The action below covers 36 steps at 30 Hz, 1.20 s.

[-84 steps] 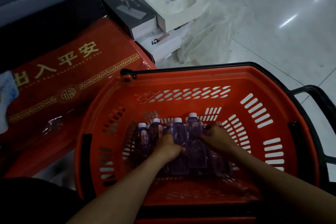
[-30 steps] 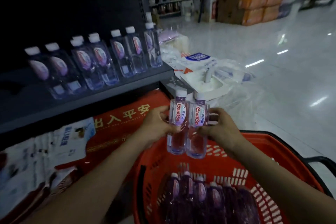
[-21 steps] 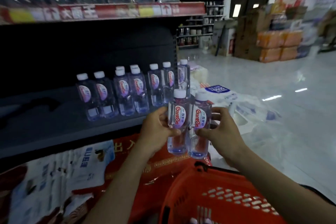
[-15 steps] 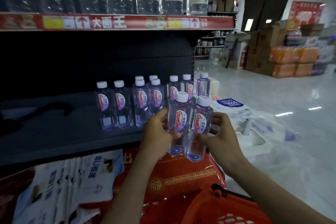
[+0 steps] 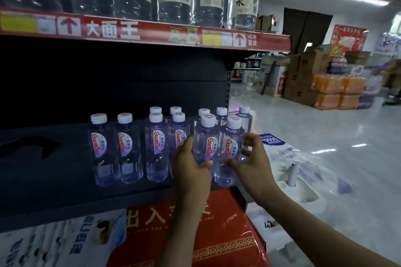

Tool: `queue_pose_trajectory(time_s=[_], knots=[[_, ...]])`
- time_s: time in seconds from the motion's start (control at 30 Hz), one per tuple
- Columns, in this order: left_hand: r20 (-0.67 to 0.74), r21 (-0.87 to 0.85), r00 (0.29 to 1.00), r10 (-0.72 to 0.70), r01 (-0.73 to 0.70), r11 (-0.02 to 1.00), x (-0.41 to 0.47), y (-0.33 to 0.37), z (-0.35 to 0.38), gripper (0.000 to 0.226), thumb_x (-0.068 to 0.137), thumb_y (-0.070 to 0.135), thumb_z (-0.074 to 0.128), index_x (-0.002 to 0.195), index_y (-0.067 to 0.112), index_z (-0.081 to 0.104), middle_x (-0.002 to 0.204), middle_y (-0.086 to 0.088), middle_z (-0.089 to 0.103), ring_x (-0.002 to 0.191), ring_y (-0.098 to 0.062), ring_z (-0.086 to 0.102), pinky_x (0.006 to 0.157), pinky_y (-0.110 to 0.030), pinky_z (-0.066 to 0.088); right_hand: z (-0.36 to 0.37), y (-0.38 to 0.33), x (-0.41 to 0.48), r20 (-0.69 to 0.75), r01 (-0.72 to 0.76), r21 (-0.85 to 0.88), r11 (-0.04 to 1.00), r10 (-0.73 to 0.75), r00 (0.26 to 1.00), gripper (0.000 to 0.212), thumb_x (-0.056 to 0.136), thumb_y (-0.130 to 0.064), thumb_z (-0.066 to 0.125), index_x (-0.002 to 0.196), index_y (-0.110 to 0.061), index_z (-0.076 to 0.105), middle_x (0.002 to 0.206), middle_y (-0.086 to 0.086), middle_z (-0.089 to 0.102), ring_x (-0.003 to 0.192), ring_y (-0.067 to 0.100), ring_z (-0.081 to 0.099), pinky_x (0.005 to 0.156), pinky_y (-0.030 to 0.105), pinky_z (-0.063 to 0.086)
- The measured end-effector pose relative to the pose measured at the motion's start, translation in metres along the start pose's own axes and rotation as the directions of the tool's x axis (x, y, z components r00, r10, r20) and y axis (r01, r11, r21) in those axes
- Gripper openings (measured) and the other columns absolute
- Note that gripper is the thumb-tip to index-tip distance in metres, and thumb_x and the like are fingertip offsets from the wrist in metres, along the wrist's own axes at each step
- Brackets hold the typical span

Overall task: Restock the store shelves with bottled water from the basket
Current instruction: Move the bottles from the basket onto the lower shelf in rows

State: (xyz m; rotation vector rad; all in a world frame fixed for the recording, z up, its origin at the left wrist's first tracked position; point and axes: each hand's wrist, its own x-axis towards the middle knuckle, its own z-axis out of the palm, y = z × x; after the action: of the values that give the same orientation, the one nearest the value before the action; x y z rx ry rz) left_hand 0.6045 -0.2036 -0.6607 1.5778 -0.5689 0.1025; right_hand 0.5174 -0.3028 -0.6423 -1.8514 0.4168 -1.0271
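Note:
I hold two small clear water bottles with white caps and red-lettered labels, upright and side by side. My left hand (image 5: 191,165) grips the left water bottle (image 5: 205,136). My right hand (image 5: 251,158) grips the right water bottle (image 5: 230,143). Both bottles hover at the right front end of the dark shelf (image 5: 65,180), just in front of a row of matching bottles (image 5: 128,147) standing there. The basket is out of view.
An upper shelf with a red price strip (image 5: 130,32) carries tall bottles with pale labels. Below the dark shelf lie a red packaged box (image 5: 221,232) and printed bags (image 5: 54,243). Stacked cartons and orange packs (image 5: 338,91) stand across the shiny floor at right.
Both hands have lifted the two bottles out of the basket and carried them up and forward to the shelf's right end. The view has risen, and the basket has dropped out of sight.

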Motion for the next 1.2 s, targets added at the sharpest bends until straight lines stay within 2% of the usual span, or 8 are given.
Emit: queue_pose_trajectory(time_s=[0.27, 0.43, 0.53, 0.67, 0.77, 0.9, 1.0, 1.2], knots=[[-0.022, 0.115, 0.999, 0.032, -0.029, 0.993, 0.014, -0.024, 0.035, 0.069, 0.082, -0.003, 0.069, 0.140, 0.028, 0.048, 0.132, 0.001, 0.060, 0.119, -0.016, 0.057, 0.076, -0.012, 0.045, 0.000, 0.040, 0.025, 0.014, -0.002, 0.047, 0.999, 0.002, 1.000, 0.060, 0.080, 0.002, 0.075, 0.120, -0.026, 0.041, 0.117, -0.015, 0.055, 0.109, 0.006, 0.056, 0.085, 0.021, 0.054], [-0.091, 0.219, 0.995, 0.038, -0.017, 0.976, 0.015, -0.023, 0.039, 0.050, 0.085, 0.003, 0.070, 0.127, 0.016, 0.047, 0.126, -0.001, 0.059, 0.116, -0.015, 0.056, 0.068, -0.009, 0.039, -0.001, 0.046, 0.037, 0.076, -0.010, 0.048, 0.999, 0.006, 0.997, 0.061, 0.084, -0.002, 0.073, 0.124, -0.030, 0.038, 0.111, -0.025, 0.052, 0.101, -0.006, 0.054, 0.070, 0.003, 0.048], [-0.125, 0.284, 0.989, 0.078, -0.040, 0.958, 0.014, -0.021, 0.041, 0.042, 0.084, 0.005, 0.072, 0.118, 0.010, 0.048, 0.120, -0.005, 0.063, 0.110, -0.016, 0.060, 0.070, -0.011, 0.042, 0.002, 0.051, 0.041, 0.092, -0.011, 0.016, 1.000, 0.009, 0.996, 0.056, 0.088, -0.007, 0.069, 0.126, -0.033, 0.038, 0.115, -0.021, 0.053, 0.107, -0.003, 0.053, 0.091, 0.020, 0.052], [-0.079, 0.397, 0.994, 0.081, -0.043, 0.917, 0.005, -0.022, 0.042, 0.066, 0.087, 0.002, 0.068, 0.143, 0.018, 0.039, 0.143, -0.005, 0.046, 0.131, -0.020, 0.047, 0.093, -0.018, 0.038, 0.003, 0.063, 0.032, 0.057, 0.024, -0.112, 0.993, -0.018, 0.998, 0.060, 0.088, -0.014, 0.070, 0.132, -0.036, 0.036, 0.123, -0.020, 0.049, 0.111, -0.009, 0.049, 0.104, 0.031, 0.046], [-0.045, 0.437, 0.998, 0.050, -0.026, 0.899, -0.008, -0.032, 0.040, 0.087, 0.090, -0.001, 0.063, 0.156, 0.031, 0.017, 0.147, -0.003, 0.039, 0.122, -0.013, 0.048, 0.079, -0.005, 0.038, 0.004, 0.079, 0.017, 0.102, 0.004, -0.257, 0.966, 0.023, 0.995, 0.075, 0.090, -0.016, 0.067, 0.147, -0.042, 0.026, 0.132, -0.002, 0.046, 0.119, 0.013, 0.048, 0.098, 0.026, 0.040], [-0.144, 0.394, 0.988, 0.055, 0.006, 0.919, -0.008, -0.043, 0.044, 0.064, 0.086, 0.000, 0.067, 0.142, 0.020, 0.043, 0.131, -0.007, 0.059, 0.116, -0.021, 0.059, 0.088, -0.026, 0.051, 0.012, 0.098, 0.010, 0.026, -0.041, -0.295, 0.955, 0.050, 0.998, 0.051, 0.087, -0.021, 0.072, 0.130, -0.030, 0.047, 0.124, -0.006, 0.062, 0.111, 0.013, 0.062, 0.092, 0.033, 0.053], [-0.183, 0.430, 0.981, 0.059, 0.026, 0.902, -0.006, -0.046, 0.050, 0.035, 0.088, 0.004, 0.065, 0.121, 0.013, 0.057, 0.122, -0.005, 0.062, 0.110, -0.019, 0.060, 0.080, -0.020, 0.042, 0.017, 0.099, 0.016, -0.002, -0.055, -0.358, 0.932, 0.058, 0.998, 0.044, 0.088, -0.023, 0.071, 0.127, -0.027, 0.051, 0.121, -0.007, 0.065, 0.105, 0.012, 0.064, 0.088, 0.030, 0.053], [-0.158, 0.456, 0.984, 0.086, -0.004, 0.890, -0.001, -0.055, 0.056, 0.035, 0.090, 0.006, 0.063, 0.124, 0.011, 0.058, 0.118, -0.008, 0.064, 0.107, -0.024, 0.063, 0.083, -0.031, 0.052, 0.026, 0.098, 0.028, -0.027, -0.092, -0.430, 0.898, 0.089, 0.996, 0.040, 0.088, -0.027, 0.069, 0.125, -0.028, 0.053, 0.119, -0.004, 0.068, 0.104, 0.017, 0.065, 0.088, 0.039, 0.055]])
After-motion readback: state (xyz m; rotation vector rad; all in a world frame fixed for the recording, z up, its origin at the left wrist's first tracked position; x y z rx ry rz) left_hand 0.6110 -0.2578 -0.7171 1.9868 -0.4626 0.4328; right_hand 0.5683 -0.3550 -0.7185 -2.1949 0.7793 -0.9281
